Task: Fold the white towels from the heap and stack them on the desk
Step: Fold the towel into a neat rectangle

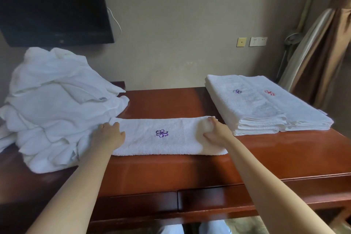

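A white towel (163, 138) with a purple embroidered mark lies folded into a long strip across the middle of the wooden desk (266, 154). My left hand (109, 135) rests flat on its left end, fingers spread. My right hand (215, 132) grips its right end, with the fingers curled over the end and the thumb toward me. A large heap of crumpled white towels (57, 104) sits at the left of the desk. At the right lie two side-by-side stacks of folded towels (266, 104), one marked purple, one red.
A dark television (53, 5) hangs on the wall above the heap. Wall sockets (256, 41) sit at the back right, and brown curtains (322, 53) hang at the far right. Desk drawers (178, 201) face me below the front edge.
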Action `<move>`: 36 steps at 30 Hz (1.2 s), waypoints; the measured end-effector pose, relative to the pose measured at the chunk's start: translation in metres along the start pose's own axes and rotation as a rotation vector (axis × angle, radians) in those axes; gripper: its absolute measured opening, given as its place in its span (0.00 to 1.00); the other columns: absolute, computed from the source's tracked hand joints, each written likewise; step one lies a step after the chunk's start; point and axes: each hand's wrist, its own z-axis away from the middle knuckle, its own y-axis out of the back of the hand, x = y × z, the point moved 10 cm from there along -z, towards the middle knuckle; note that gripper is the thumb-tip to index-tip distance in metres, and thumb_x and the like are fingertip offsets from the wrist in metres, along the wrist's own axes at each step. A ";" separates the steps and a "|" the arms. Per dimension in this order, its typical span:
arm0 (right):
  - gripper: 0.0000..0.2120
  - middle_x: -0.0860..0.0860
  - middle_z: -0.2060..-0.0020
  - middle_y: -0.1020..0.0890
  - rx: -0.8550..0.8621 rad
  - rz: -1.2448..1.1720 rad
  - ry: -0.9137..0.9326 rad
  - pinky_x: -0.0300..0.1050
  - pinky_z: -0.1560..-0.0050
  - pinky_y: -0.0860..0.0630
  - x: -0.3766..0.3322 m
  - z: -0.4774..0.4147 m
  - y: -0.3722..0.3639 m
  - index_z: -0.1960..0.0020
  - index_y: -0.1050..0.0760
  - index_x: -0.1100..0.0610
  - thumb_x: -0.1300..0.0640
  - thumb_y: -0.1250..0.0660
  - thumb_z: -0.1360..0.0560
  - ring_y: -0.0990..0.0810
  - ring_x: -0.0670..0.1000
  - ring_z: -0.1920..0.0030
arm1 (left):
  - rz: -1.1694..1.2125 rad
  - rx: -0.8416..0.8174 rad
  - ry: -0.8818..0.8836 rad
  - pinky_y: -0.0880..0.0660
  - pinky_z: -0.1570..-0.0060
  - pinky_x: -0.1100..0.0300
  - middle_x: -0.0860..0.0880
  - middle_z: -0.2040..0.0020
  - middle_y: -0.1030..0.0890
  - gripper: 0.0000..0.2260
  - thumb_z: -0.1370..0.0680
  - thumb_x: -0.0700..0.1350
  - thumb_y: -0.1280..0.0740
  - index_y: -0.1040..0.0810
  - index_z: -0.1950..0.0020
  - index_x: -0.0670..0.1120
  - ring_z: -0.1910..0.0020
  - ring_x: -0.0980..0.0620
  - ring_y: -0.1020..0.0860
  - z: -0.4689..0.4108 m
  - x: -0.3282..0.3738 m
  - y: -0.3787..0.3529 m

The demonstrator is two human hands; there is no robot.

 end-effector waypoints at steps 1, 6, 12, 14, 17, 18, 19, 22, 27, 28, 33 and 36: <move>0.34 0.58 0.43 0.24 0.017 -0.010 0.016 0.48 0.51 0.29 -0.002 0.002 -0.001 0.23 0.49 0.49 0.53 0.38 0.25 0.27 0.58 0.40 | 0.018 -0.003 0.027 0.30 0.39 0.48 0.42 0.34 0.29 0.23 0.20 0.57 0.47 0.35 0.29 0.48 0.35 0.41 0.31 0.000 -0.010 0.000; 0.32 0.55 0.53 0.22 0.090 0.016 0.090 0.46 0.60 0.31 -0.012 0.008 -0.001 0.24 0.48 0.49 0.56 0.39 0.24 0.26 0.55 0.56 | 0.235 -0.100 0.044 0.34 0.33 0.49 0.41 0.25 0.37 0.30 0.20 0.56 0.43 0.47 0.22 0.44 0.30 0.40 0.34 -0.002 -0.028 -0.011; 0.30 0.53 0.58 0.25 0.156 0.157 0.107 0.43 0.65 0.33 -0.007 0.007 0.013 0.24 0.45 0.52 0.59 0.40 0.24 0.26 0.54 0.59 | 0.407 -0.295 0.016 0.37 0.32 0.51 0.46 0.22 0.47 0.36 0.22 0.58 0.38 0.56 0.21 0.55 0.27 0.43 0.39 0.006 -0.010 -0.026; 0.30 0.51 0.59 0.27 0.152 0.165 0.104 0.42 0.67 0.35 -0.001 0.006 0.015 0.25 0.44 0.51 0.59 0.40 0.25 0.27 0.54 0.60 | 0.460 -0.289 -0.047 0.37 0.31 0.51 0.49 0.22 0.46 0.36 0.23 0.58 0.37 0.54 0.22 0.58 0.27 0.44 0.38 0.008 -0.003 -0.023; 0.31 0.51 0.59 0.28 0.137 0.160 0.117 0.43 0.65 0.34 0.004 0.005 0.015 0.25 0.45 0.50 0.58 0.38 0.25 0.28 0.54 0.60 | 0.523 -0.284 -0.131 0.38 0.30 0.53 0.53 0.21 0.50 0.34 0.23 0.57 0.36 0.52 0.22 0.60 0.26 0.48 0.40 0.012 0.004 -0.020; 0.31 0.52 0.58 0.27 0.131 0.157 0.120 0.43 0.65 0.33 0.004 0.004 0.015 0.25 0.44 0.49 0.58 0.38 0.25 0.28 0.54 0.60 | 0.544 -0.299 -0.152 0.39 0.30 0.54 0.53 0.21 0.50 0.34 0.23 0.55 0.35 0.52 0.22 0.61 0.25 0.48 0.41 0.013 0.007 -0.021; 0.31 0.52 0.58 0.27 0.125 0.153 0.123 0.44 0.64 0.33 0.005 0.003 0.015 0.25 0.44 0.49 0.58 0.38 0.25 0.28 0.54 0.60 | 0.571 -0.318 -0.170 0.40 0.29 0.54 0.53 0.21 0.50 0.33 0.22 0.54 0.35 0.51 0.23 0.61 0.25 0.49 0.42 0.015 0.010 -0.021; 0.34 0.55 0.56 0.23 0.097 0.114 0.152 0.44 0.61 0.30 0.003 -0.002 0.016 0.24 0.46 0.47 0.59 0.37 0.26 0.27 0.54 0.59 | 0.632 -0.380 -0.207 0.44 0.29 0.57 0.51 0.21 0.48 0.30 0.21 0.51 0.35 0.46 0.23 0.60 0.24 0.50 0.45 0.021 0.016 -0.017; 0.32 0.54 0.47 0.21 0.016 0.094 0.203 0.45 0.51 0.27 0.008 0.003 0.013 0.25 0.41 0.42 0.58 0.35 0.25 0.23 0.54 0.53 | 0.516 -0.492 -0.234 0.37 0.35 0.60 0.47 0.26 0.43 0.25 0.23 0.45 0.32 0.34 0.29 0.59 0.30 0.48 0.39 0.043 0.009 -0.008; 0.30 0.54 0.47 0.21 0.011 0.095 0.202 0.46 0.50 0.26 0.007 0.005 0.013 0.26 0.39 0.41 0.58 0.35 0.25 0.23 0.54 0.52 | 0.487 -0.500 -0.231 0.34 0.35 0.58 0.46 0.28 0.41 0.24 0.24 0.44 0.31 0.32 0.31 0.59 0.32 0.47 0.37 0.048 0.009 -0.005; 0.30 0.50 0.59 0.24 0.081 0.103 0.230 0.43 0.61 0.29 -0.009 0.020 0.022 0.30 0.33 0.41 0.61 0.35 0.29 0.25 0.51 0.61 | 0.426 -0.368 -0.239 0.34 0.33 0.55 0.46 0.30 0.34 0.24 0.23 0.43 0.31 0.32 0.29 0.51 0.32 0.47 0.33 0.061 0.025 0.018; 0.29 0.52 0.56 0.22 0.121 0.133 0.279 0.44 0.61 0.28 -0.021 0.031 0.033 0.31 0.33 0.43 0.60 0.34 0.29 0.23 0.53 0.57 | 0.394 -0.262 -0.229 0.32 0.34 0.56 0.46 0.31 0.30 0.22 0.22 0.42 0.33 0.32 0.29 0.48 0.34 0.47 0.31 0.068 0.033 0.034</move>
